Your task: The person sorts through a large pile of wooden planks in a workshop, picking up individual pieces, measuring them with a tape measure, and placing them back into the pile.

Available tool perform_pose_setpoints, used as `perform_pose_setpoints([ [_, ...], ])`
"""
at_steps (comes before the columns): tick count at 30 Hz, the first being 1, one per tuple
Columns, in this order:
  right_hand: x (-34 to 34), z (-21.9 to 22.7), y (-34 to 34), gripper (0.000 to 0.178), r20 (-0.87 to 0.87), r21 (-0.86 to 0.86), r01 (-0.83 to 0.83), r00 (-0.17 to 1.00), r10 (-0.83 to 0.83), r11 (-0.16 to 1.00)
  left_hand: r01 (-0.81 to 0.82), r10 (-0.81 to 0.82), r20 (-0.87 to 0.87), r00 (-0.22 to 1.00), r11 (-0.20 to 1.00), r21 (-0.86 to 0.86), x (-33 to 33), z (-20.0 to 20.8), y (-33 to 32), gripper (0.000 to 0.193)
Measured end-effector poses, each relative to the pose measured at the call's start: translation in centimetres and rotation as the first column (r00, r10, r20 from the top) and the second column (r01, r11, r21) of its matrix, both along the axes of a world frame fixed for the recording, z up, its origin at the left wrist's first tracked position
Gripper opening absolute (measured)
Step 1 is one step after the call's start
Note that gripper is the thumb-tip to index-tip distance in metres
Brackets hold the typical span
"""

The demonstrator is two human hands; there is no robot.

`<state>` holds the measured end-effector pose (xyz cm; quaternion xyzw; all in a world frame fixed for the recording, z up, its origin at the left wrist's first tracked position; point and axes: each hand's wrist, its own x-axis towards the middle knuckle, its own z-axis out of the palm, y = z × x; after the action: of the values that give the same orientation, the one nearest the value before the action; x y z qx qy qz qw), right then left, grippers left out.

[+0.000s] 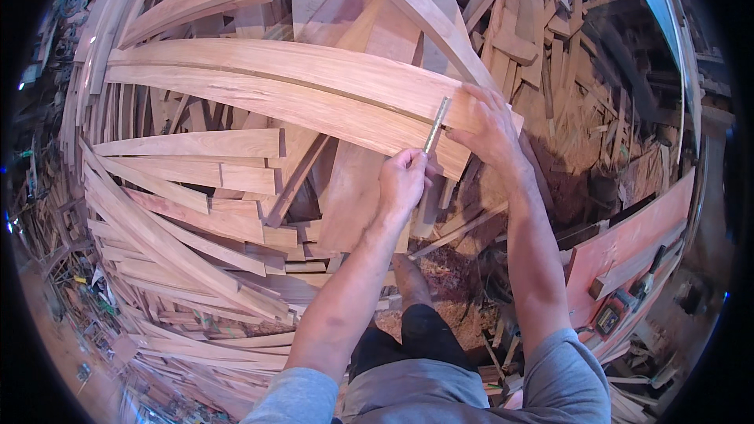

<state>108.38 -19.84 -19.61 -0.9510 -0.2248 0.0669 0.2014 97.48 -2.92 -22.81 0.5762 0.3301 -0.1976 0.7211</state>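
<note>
Cut timber boards (514, 43) crowd the workshop, with tan sawdust (577, 135) on the ground toward 2 o'clock. Just above centre, two long planks lie side by side, the near plank (314, 106) and the far plank (314, 63), running from 10 o'clock toward 2. My left hand (403, 175) pinches the lower end of a narrow ruler (437, 122), which points to 1 o'clock across their seam. My right hand (491, 132) rests at the far plank's right end, thumb spread from the other fingers. A power tool (609, 318) sits at 4 o'clock.
</note>
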Motion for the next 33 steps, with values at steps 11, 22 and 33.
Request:
perform_pose_setpoints([
  [11, 1.8, 1.1, 0.6, 0.058, -0.166, -0.076, -0.008, 0.986, -0.004, 0.997, 0.022, -0.024, -0.038, 0.999, 0.998, -0.056, 3.6, 1.3, -1.1, 0.020],
  [22, 2.3, 1.6, 1.5, 0.052, -0.209, -0.119, 0.024, 0.977, -0.048, 0.993, 0.004, -0.017, -0.100, 0.995, 0.991, -0.132, 3.7, 0.9, -1.5, 0.017],
  [33, 2.8, 1.3, 1.6, 0.057, -0.247, -0.109, 0.032, 0.967, -0.058, 0.994, -0.011, -0.001, -0.082, 0.997, 0.989, -0.147, 3.6, 0.8, -1.5, 0.018],
])
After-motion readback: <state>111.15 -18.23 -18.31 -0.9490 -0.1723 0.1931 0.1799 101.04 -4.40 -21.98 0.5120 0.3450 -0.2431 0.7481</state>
